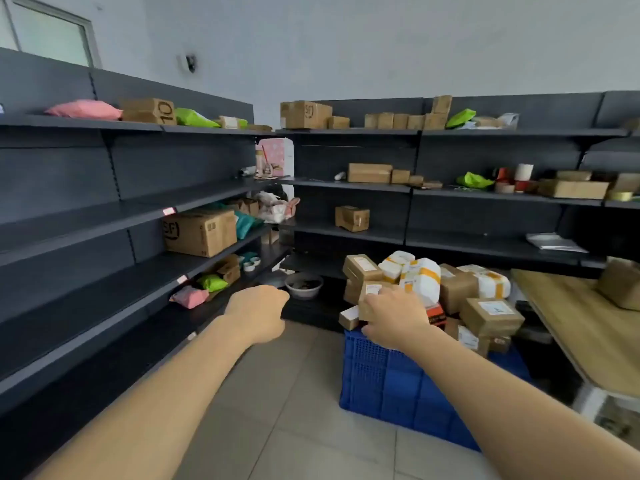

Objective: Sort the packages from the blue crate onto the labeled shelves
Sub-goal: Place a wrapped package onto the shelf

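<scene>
item: blue crate, on the floor at 5 o'clock, heaped above its rim with packages. most of the sorting is judged still to do.
shelves, 9 through 2 o'clock: scattered boxes and mailers already lie on them, with long runs bare.
right hand: fingers curled over a small brown box at the heap's 9 o'clock edge. cannot tell whether it is lifted clear.
left hand: fingers curled, seemingly round a dark device, kind unclear.
hard to read: pink shelf tags and parcel labels.
hidden: crate interior, so the count left is unknown.
wooden table: cut off at 3 o'clock.
</scene>
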Tool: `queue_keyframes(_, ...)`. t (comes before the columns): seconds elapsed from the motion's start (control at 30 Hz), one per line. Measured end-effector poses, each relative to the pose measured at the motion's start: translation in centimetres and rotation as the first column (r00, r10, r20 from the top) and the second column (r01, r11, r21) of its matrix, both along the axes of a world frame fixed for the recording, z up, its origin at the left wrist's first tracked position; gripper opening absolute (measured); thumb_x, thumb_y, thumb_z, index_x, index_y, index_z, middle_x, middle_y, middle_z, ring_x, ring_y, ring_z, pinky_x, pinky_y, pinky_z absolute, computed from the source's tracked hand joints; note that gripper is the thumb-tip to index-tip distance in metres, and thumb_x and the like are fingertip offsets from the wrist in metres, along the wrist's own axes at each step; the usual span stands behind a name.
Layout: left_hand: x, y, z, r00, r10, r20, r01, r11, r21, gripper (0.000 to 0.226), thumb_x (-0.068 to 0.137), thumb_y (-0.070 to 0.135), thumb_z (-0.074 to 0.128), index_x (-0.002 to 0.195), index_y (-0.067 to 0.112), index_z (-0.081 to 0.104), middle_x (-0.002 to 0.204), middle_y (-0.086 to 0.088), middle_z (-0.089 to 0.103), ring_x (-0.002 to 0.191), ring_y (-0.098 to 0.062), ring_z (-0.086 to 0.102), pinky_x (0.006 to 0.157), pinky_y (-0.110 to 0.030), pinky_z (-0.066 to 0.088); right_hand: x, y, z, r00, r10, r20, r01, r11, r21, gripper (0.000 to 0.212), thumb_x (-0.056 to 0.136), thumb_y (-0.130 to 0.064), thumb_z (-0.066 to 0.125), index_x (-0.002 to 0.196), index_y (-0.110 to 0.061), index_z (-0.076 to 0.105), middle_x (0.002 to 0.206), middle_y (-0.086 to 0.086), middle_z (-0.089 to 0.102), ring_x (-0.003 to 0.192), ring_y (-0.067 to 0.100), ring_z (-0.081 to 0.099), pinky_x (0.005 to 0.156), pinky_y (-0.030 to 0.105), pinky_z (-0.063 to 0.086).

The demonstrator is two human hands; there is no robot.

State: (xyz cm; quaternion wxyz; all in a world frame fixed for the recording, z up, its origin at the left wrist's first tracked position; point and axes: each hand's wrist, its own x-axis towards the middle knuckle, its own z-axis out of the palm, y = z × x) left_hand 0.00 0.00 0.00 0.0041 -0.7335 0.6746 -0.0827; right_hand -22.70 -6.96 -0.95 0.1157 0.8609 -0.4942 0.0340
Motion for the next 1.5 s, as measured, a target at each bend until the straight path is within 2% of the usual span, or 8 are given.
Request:
queue_keyframes(0.33, -6.8, -14.7, -3.9, 0.992, -0.060, -0.110, 0.068, 0.995, 0.070, 0.040, 0.091, 0.032, 0.052, 0.130, 0.020, 0.052, 0.133, 0.000, 0.054, 0.120, -0.022, 0.052, 0.090, -0.038, 0.049, -6.8, -12.8, -4.5, 0.991, -0.134, 0.013, 0.133, 0.990, 0.037, 0.041, 0.090, -0.040, 0.054, 0.128, -0.024, 0.051, 0.121, 0.002, 0.058, 0.115, 0.025, 0.049, 0.085, 0.036, 0.040)
queue_keyframes(0.57, -9.3, -26.9, -7.7, 0.972, -0.112, -0.206, 0.136, 0.985, 0.106, 0.035, 0.091, 0.027, 0.052, 0.126, 0.022, 0.055, 0.125, 0.002, 0.058, 0.112, -0.021, 0.056, 0.082, -0.035, 0.048, -9.4, -23.5, -8.1, 0.973, -0.229, 0.011, 0.226, 0.964, 0.138, 0.040, 0.090, -0.039, 0.055, 0.127, -0.024, 0.052, 0.125, 0.001, 0.057, 0.117, 0.025, 0.050, 0.091, 0.038, 0.043)
queue_keyframes(0.67, -9.7, -32.8, -9.0, 0.956, -0.146, -0.254, 0.183, 0.974, 0.130, 0.020, 0.088, 0.027, 0.053, 0.107, 0.024, 0.060, 0.106, 0.004, 0.061, 0.095, -0.018, 0.058, 0.067, -0.031, 0.046, -10.2, -28.4, -9.4, 0.957, -0.290, 0.024, 0.277, 0.935, 0.223, 0.040, 0.088, -0.042, 0.057, 0.123, -0.025, 0.053, 0.123, 0.000, 0.057, 0.116, 0.024, 0.049, 0.092, 0.038, 0.044)
queue_keyframes(0.77, -10.1, -38.8, -10.3, 0.943, -0.172, -0.284, 0.223, 0.963, 0.154, 0.024, 0.087, 0.028, 0.052, 0.110, 0.027, 0.060, 0.104, 0.007, 0.061, 0.088, -0.015, 0.057, 0.062, -0.030, 0.044, -10.9, -33.2, -10.2, 0.940, -0.340, 0.039, 0.319, 0.911, 0.262, 0.033, 0.086, -0.038, 0.058, 0.117, -0.024, 0.055, 0.117, -0.001, 0.057, 0.113, 0.023, 0.050, 0.084, 0.034, 0.041)
queue_keyframes(1.03, -12.1, -53.3, -14.2, 0.916, -0.188, -0.354, 0.284, 0.928, 0.243, 0.027, 0.089, 0.030, 0.050, 0.113, 0.022, 0.059, 0.114, 0.002, 0.061, 0.098, -0.020, 0.058, 0.076, -0.036, 0.053, -12.5, -45.0, -12.7, 0.906, -0.422, 0.023, 0.393, 0.862, 0.320, 0.037, 0.087, -0.044, 0.056, 0.117, -0.023, 0.055, 0.114, 0.002, 0.059, 0.112, 0.024, 0.050, 0.084, 0.035, 0.042)
queue_keyframes(1.2, -14.3, -61.0, -17.6, 0.899, -0.159, -0.409, 0.280, 0.925, 0.255, 0.034, 0.095, 0.030, 0.047, 0.125, 0.017, 0.057, 0.128, -0.003, 0.057, 0.114, -0.023, 0.055, 0.085, -0.033, 0.047, -13.7, -52.8, -15.2, 0.901, -0.431, 0.047, 0.385, 0.846, 0.368, 0.037, 0.088, -0.044, 0.055, 0.118, -0.024, 0.055, 0.111, 0.001, 0.059, 0.111, 0.024, 0.051, 0.086, 0.036, 0.046)
queue_keyframes(1.37, -16.7, -68.8, -21.0, 0.872, -0.083, -0.482, 0.253, 0.920, 0.300, 0.013, 0.092, 0.029, 0.048, 0.091, 0.021, 0.058, 0.105, -0.002, 0.063, 0.098, -0.022, 0.058, 0.077, -0.036, 0.052, -15.3, -60.6, -18.3, 0.898, -0.436, 0.061, 0.369, 0.821, 0.435, 0.041, 0.090, -0.044, 0.052, 0.124, -0.021, 0.053, 0.118, 0.003, 0.057, 0.115, 0.026, 0.049, 0.091, 0.039, 0.046)
queue_keyframes(1.5, -18.5, -73.6, -23.5, 0.833, -0.004, -0.553, 0.220, 0.920, 0.324, 0.018, 0.090, 0.027, 0.051, 0.073, 0.030, 0.046, 0.089, 0.001, 0.058, 0.089, -0.023, 0.058, 0.068, -0.032, 0.048, -16.2, -65.6, -20.6, 0.891, -0.448, 0.076, 0.361, 0.800, 0.479, 0.049, 0.091, -0.047, 0.051, 0.132, -0.020, 0.050, 0.122, 0.004, 0.057, 0.118, 0.026, 0.047, 0.094, 0.040, 0.045)
